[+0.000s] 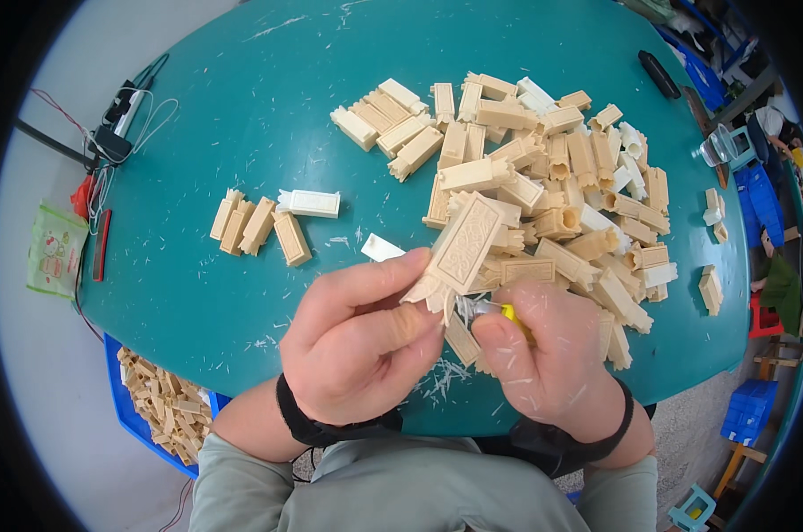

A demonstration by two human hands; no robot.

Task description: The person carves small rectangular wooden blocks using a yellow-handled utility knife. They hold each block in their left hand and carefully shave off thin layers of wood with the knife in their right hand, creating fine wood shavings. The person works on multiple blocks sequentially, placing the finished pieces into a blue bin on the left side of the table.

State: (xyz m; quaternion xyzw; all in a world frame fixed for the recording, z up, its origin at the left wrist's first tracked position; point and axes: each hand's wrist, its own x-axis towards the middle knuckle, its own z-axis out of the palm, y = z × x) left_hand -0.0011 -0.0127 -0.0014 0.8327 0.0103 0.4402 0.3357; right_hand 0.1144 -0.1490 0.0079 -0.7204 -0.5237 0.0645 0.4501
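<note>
My left hand [357, 341] grips a cream plastic rectangular piece [462, 253] with a raised pattern, tilted up to the right. My right hand [552, 355] holds a small knife with a yellow handle [510, 313], its blade at the piece's lower end. Thin white shavings [441, 377] lie on the teal table below the hands. A large heap of similar cream pieces [552, 186] lies just beyond my right hand.
A small row of cream pieces [255, 226] and one white piece [310, 203] lie to the left on the round teal table [242, 106]. A blue crate of pieces [157, 403] stands on the floor, lower left. Cables and a charger [117, 124] sit at the far left edge.
</note>
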